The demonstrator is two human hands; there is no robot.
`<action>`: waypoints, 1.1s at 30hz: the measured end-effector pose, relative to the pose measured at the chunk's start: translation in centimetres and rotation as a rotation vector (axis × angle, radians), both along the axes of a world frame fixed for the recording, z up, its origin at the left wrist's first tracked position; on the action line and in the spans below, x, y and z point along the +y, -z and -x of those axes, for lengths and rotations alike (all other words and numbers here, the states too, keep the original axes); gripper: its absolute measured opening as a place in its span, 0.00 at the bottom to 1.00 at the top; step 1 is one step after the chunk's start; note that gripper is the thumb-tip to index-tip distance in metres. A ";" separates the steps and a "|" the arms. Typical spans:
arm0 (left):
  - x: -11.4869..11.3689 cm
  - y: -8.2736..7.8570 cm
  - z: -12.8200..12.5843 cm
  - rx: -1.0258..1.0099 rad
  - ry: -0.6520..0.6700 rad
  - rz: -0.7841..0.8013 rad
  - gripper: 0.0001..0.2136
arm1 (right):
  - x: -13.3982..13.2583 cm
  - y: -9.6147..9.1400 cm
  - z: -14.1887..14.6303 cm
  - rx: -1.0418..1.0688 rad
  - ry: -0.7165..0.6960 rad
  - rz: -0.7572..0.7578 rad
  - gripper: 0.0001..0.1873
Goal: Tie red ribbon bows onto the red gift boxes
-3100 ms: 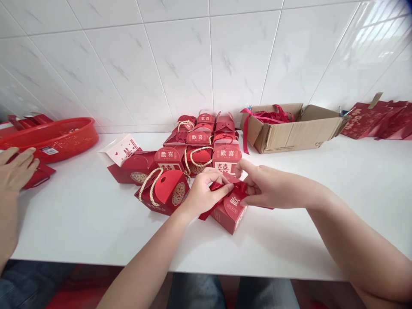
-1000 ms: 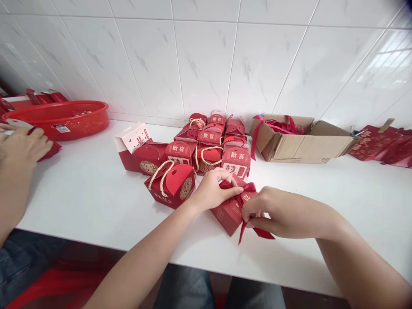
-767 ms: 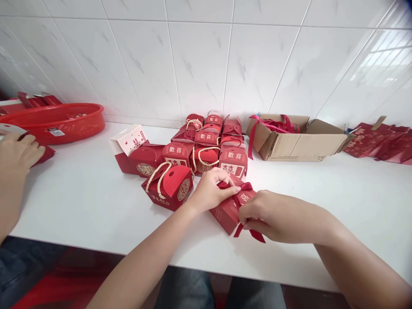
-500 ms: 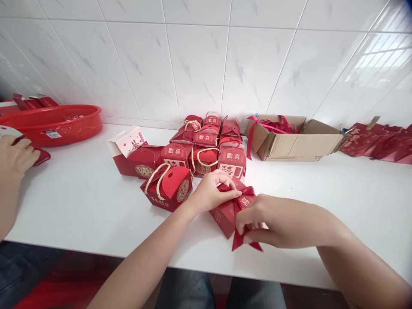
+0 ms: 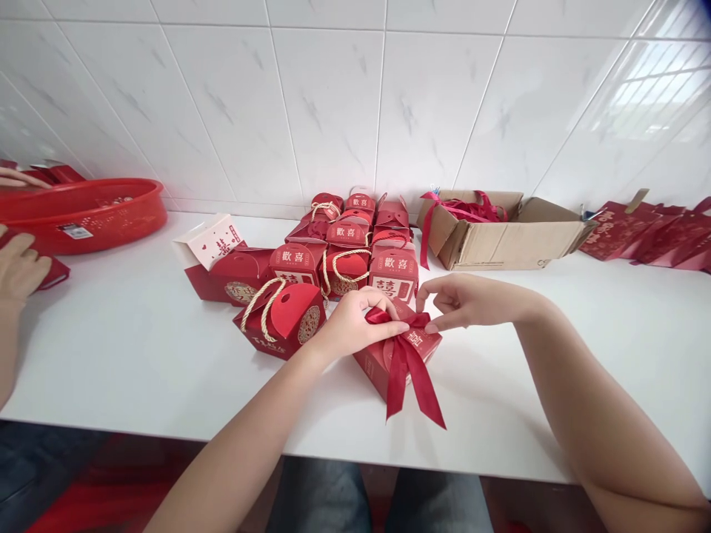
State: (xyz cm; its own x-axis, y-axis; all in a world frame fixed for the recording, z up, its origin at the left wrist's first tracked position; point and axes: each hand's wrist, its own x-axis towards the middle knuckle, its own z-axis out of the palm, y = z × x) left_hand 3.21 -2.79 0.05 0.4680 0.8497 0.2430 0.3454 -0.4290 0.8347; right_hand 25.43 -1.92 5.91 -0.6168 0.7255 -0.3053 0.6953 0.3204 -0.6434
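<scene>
A small red gift box (image 5: 376,363) lies on the white table (image 5: 138,355) in front of me, with a dark red ribbon bow (image 5: 408,363) tied on top and its two tails hanging toward me. My left hand (image 5: 355,322) pinches the bow's left loop. My right hand (image 5: 458,302) pinches the right loop with thumb and forefinger, its other fingers curled.
Several finished red boxes (image 5: 344,248) with rope handles cluster behind. An open cardboard box (image 5: 500,237) of red ribbons sits at the back right, flat red cartons (image 5: 649,233) beyond it. At the left, another person's hand (image 5: 19,266) rests by a red plastic basket (image 5: 83,218).
My right hand let go of the ribbon tails near the table edge and rose to the bow's right loop. The tails now hang free. My left hand stayed on the left loop.
</scene>
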 end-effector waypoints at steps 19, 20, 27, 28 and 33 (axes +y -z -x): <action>0.0 -0.5 0.2 -0.190 0.053 0.209 0.16 | 0.7 0.6 -0.6 0.172 -0.107 0.111 0.15; 0.0 -0.5 0.2 -0.196 0.058 0.212 0.16 | 0.7 0.5 -0.6 0.165 -0.109 0.113 0.14; 0.0 -0.6 0.2 -0.220 0.073 0.232 0.17 | 0.6 0.5 -0.3 0.104 -0.107 0.138 0.14; -0.1 -0.6 0.2 -0.217 0.074 0.231 0.17 | 0.7 0.5 -0.4 0.107 -0.116 0.136 0.14; 0.0 -0.5 0.3 -0.232 0.082 0.233 0.18 | 0.8 1.0 -0.1 0.138 -0.100 0.114 0.18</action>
State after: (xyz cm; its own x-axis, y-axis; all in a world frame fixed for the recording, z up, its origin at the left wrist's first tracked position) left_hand 2.95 -2.80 0.54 0.4920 0.8568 0.1546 0.1074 -0.2360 0.9658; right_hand 25.51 -1.16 4.87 -0.7260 0.6239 -0.2892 0.5662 0.3036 -0.7664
